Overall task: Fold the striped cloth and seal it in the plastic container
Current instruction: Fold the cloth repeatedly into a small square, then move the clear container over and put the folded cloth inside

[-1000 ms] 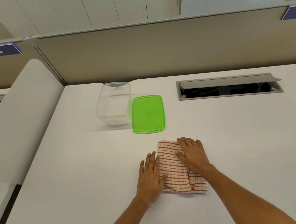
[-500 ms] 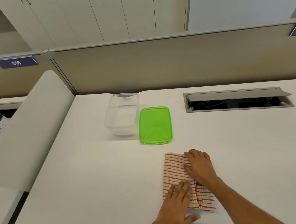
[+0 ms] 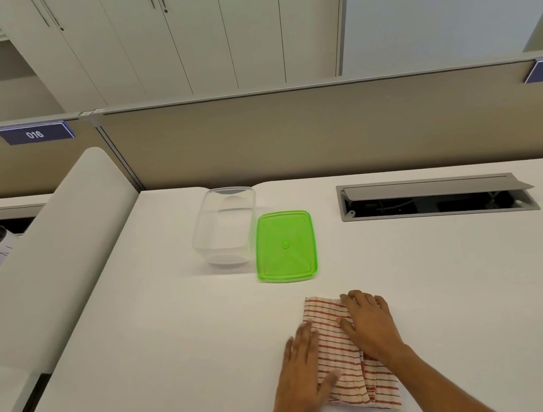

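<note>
Folded striped cloth (image 3: 337, 346) long axis near-to-far; left hand (image 3: 302, 374), right hand (image 3: 370, 326) flat, pressing.

"016" on blue partition sign (image 3: 35, 134), right sign unreadable

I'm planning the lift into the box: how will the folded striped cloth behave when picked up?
The striped cloth looks thin and soft, so it will probably sag and partly unfold unless held by its layers. Both hands, left hand and right hand, press it flat, which suggests that it springs open. It is likely light and unbreakable.
</note>
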